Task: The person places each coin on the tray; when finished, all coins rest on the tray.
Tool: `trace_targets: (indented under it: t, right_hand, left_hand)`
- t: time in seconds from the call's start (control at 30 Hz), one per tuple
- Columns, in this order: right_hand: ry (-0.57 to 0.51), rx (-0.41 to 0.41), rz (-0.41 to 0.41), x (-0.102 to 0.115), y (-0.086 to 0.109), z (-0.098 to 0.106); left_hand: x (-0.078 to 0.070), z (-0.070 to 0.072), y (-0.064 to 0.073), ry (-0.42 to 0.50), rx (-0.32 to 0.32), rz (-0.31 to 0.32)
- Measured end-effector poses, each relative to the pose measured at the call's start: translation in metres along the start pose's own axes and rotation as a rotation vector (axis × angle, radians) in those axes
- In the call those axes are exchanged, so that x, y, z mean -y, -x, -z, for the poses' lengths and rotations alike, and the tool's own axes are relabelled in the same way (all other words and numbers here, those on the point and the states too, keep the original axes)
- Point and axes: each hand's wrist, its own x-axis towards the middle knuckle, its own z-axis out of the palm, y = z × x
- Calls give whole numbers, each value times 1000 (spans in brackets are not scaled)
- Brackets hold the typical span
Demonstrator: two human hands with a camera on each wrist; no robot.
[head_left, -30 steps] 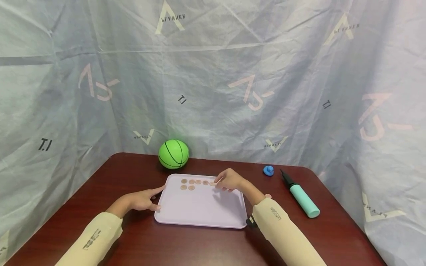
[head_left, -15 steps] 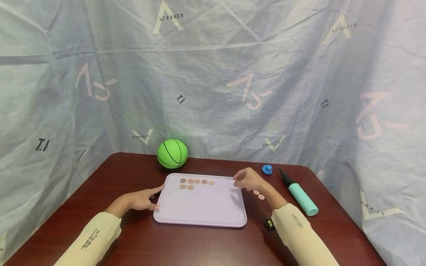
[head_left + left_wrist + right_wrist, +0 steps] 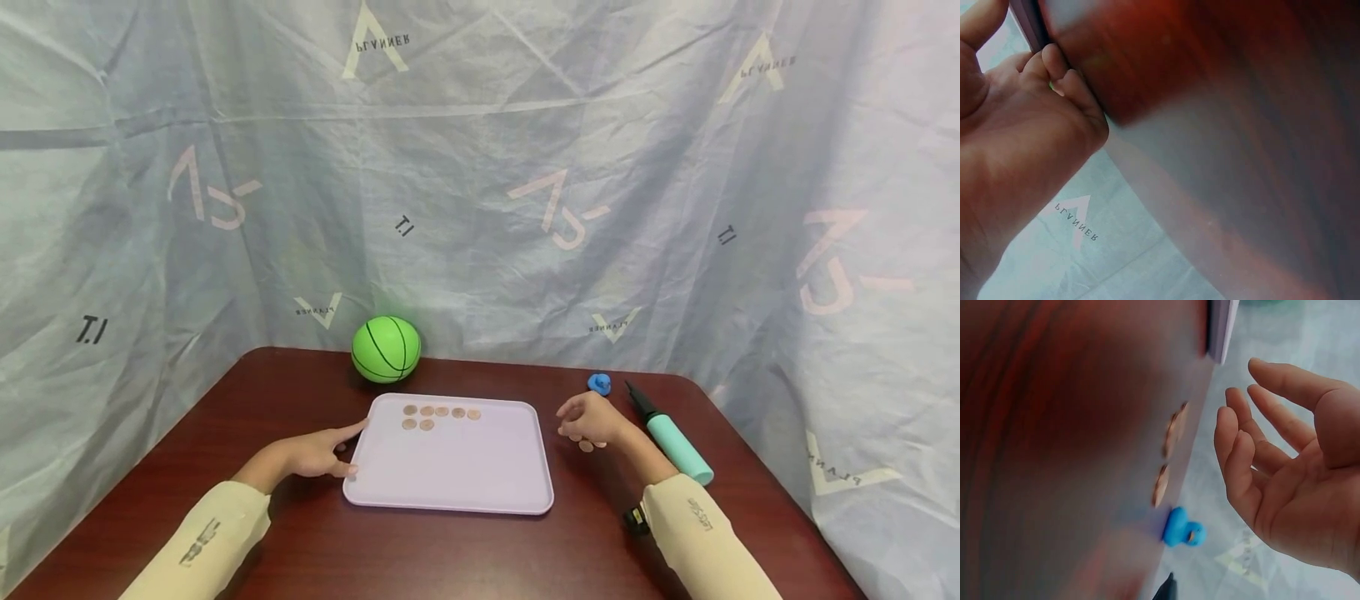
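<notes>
A pale lilac tray (image 3: 450, 475) lies on the dark wooden table, bearing a row of several copper-coloured coins (image 3: 442, 412) with two more coins (image 3: 417, 425) below its left end. My left hand (image 3: 311, 454) rests at the tray's left edge, index finger and thumb spread along the rim; its smaller fingers bend by the edge in the left wrist view. Right of the tray, my right hand (image 3: 591, 419) hovers with loosely bent fingers and nothing between them. Loose coins (image 3: 1175, 428) lie on the table near it, partly hidden by the hand in the head view.
A blue rubber duck (image 3: 599, 383) sits beyond my right hand, beside a mint-green hand pump (image 3: 681, 448) with a black nozzle. At the back left stands a green ball (image 3: 386, 349) with black lines. A grey printed cloth (image 3: 465, 275) hangs behind the table.
My right hand has left the coin at the right end of the top row and moved right, off the tray, to the loose coins. My left hand stays at the rim.
</notes>
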Motion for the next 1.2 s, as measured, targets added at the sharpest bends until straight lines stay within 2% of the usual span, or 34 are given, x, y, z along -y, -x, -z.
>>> trace_targets:
  t: [0.27, 0.37, 0.5, 0.7, 0.9, 1.03, 1.2]
  right_hand:
    - [140, -84, -75, -17, 1, 8]
    - [167, -76, -111, -23, 1, 8]
    - [179, -47, -116, -30, 0, 9]
    - [223, -3, -115, -29, -4, 11]
    - [217, 31, -139, -30, -8, 14]
    - [219, 61, -121, -32, -9, 15]
    - [226, 40, -98, -35, -8, 14]
  left_hand:
    - [-1, -1, 0, -5, -1, 5]
    - [-1, -2, 0, -5, 4, 11]
    - [-1, -3, 0, -11, 10, 12]
    - [-1, -1, 0, 8, 3, 10]
    - [-3, 0, 0, 12, 1, 17]
    - [-3, -1, 1, 11, 0, 18]
    - [-2, -2, 1, 11, -5, 16]
